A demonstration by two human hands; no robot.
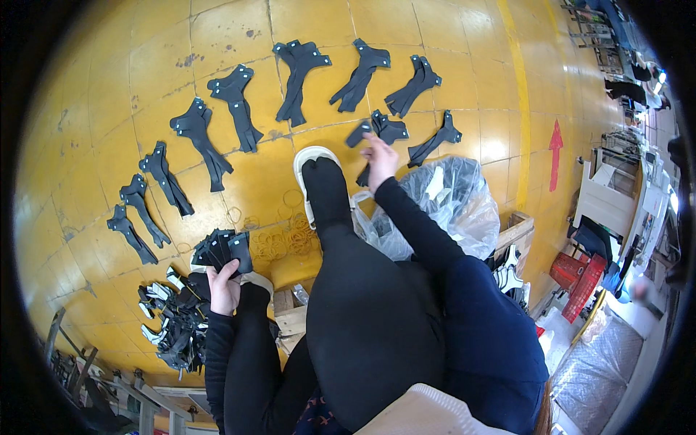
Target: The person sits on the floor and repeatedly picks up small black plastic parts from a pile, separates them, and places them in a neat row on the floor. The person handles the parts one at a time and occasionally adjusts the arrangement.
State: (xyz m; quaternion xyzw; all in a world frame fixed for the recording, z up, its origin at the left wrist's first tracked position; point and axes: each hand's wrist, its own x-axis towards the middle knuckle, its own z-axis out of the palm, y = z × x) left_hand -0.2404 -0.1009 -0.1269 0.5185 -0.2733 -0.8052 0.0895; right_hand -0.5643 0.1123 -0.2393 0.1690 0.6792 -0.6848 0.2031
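Observation:
My left hand (223, 288) is closed on a fanned stack of black flat pieces (214, 250), each with a small pale mark near its end. Farther out, my right hand (380, 161) pinches a single black flat piece (357, 135) by its edge. That piece is above the floor beside a crossed pile of black strips (389, 128). More crossed piles, such as one black pile (296, 80) at the top, lie in an arc on the yellow floor (239, 29). Their material looks like fabric, but I cannot tell exactly.
Loose tan rubber bands (279, 241) lie between my feet. A clear plastic bag (457, 196) stands right of my right shoe (308, 154), by a wooden crate (516, 230). Bundled black and white pieces (177, 326) are heaped at the left. Red crates (580, 279) stand far right.

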